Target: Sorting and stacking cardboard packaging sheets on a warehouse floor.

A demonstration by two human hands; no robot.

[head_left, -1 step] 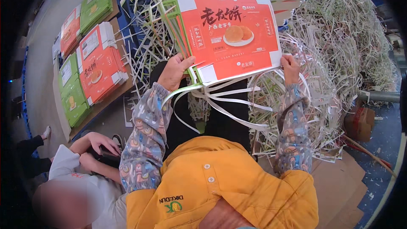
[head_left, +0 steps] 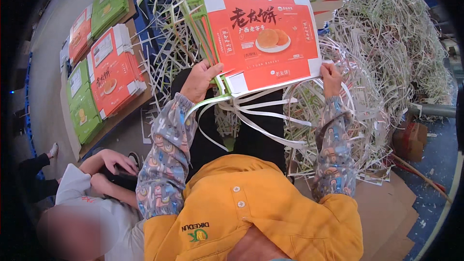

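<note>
Flat printed carton sheets (head_left: 280,19), orange-red with white flaps and a picture of round cakes on a plate, lie in front of me in a stack. Green and white paper trim strips (head_left: 205,34) line their left side, and my left hand (head_left: 200,81) is closed on these at the near left corner. At the near right corner, my right hand (head_left: 331,78) pinches the edge of the carton sheets between thumb and fingers. Loose white strips (head_left: 266,114) hang below the near edge, over my legs.
A large heap of shredded trim (head_left: 386,38) rises on the right. Stacks of green cartons (head_left: 82,101) and red cartons (head_left: 116,72) rest on a pallet at left. Beside me sits another person (head_left: 116,179). Flat cardboard (head_left: 386,212) lies at lower right, near a wooden stick (head_left: 423,178).
</note>
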